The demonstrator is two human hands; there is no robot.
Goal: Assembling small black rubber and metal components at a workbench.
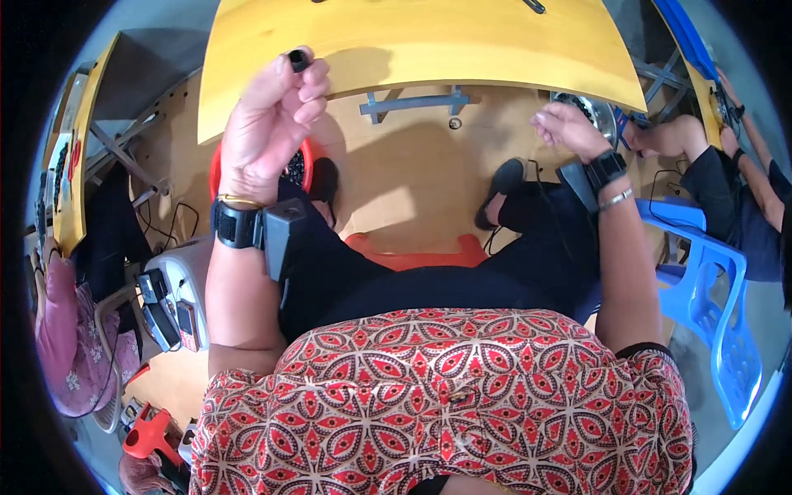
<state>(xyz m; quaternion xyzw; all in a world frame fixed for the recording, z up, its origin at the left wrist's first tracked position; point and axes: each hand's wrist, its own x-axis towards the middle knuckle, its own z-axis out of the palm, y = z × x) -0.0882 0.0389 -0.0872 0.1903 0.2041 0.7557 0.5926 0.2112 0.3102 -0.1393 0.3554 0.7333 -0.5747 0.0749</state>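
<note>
Black piece (299,60): was small, short and roughly cylindrical, with a hollow-looking end; rested between thumb and forefinger of left hand (274,124), above a yellow, wood-like bench (462,49) as seen from the head.
Left grip: was clenched on the black piece, with remaining fingers curled inward; was raised near the left end of the bench.
Right hand (571,132): was kept just short of the bench's near edge, toward its right end; had fingers bent loosely to the thumb.
Right grip: looked nearly closed; could not tell if grasping anything.
Wrists: wore a black strap with dark grey box (285,235) on the left, together with a gold-coloured bangle (241,200); on the right, a similar black strap (607,168) and a silver-coloured bracelet (615,198).
Red round basin (308,169): stood below the left wrist, partly covered by it; contained small black pieces (294,168).
Round metal bowl (609,124): stood beyond the right hand, partly hidden by hand and bench; contained dark things, too small to tell.
Lap: was covered with dark navy trousers (429,289), below a red-and-cream patterned top (445,388).
Right side: showed a blue plastic chair (716,264) and, behind, a co-worker in dark shorts (711,186).
Left side: showed another co-worker in pink flowered clothing (70,330), near a whitish stool (195,256) with dark devices (157,309) on top.
</note>
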